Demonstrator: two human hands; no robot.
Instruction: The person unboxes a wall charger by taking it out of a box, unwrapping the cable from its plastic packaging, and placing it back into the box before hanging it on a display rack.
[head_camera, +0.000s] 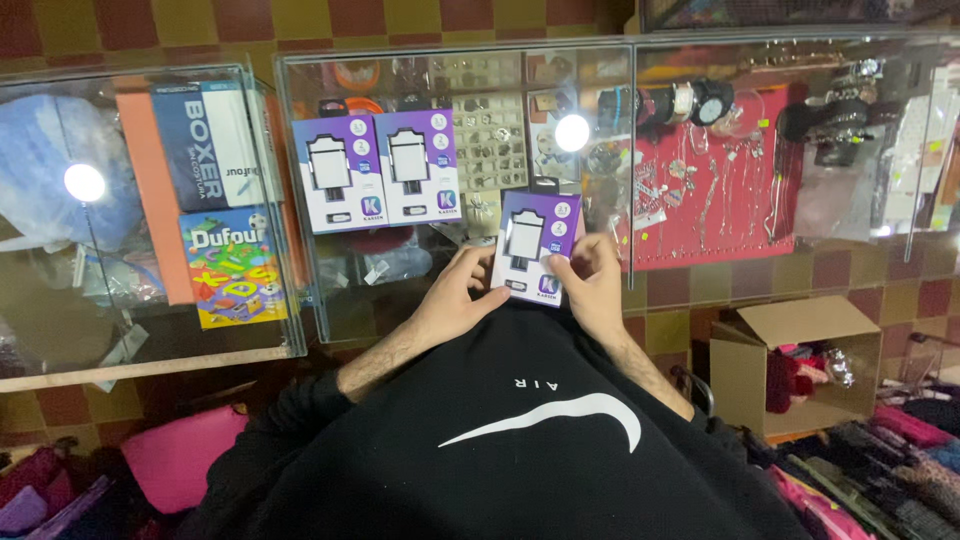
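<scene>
Both hands held a purple-and-white carded charger pack (535, 248) over the glass display worktop (455, 290). The left hand (455, 298) pinched its lower left edge, the right hand (592, 280) its right side, each grip closed on the card. Two matching purple charger packs (385, 170) lay just beside, leaving little room; a slip could knock them askew. The open cardboard box (800, 360) stood well apart.
</scene>
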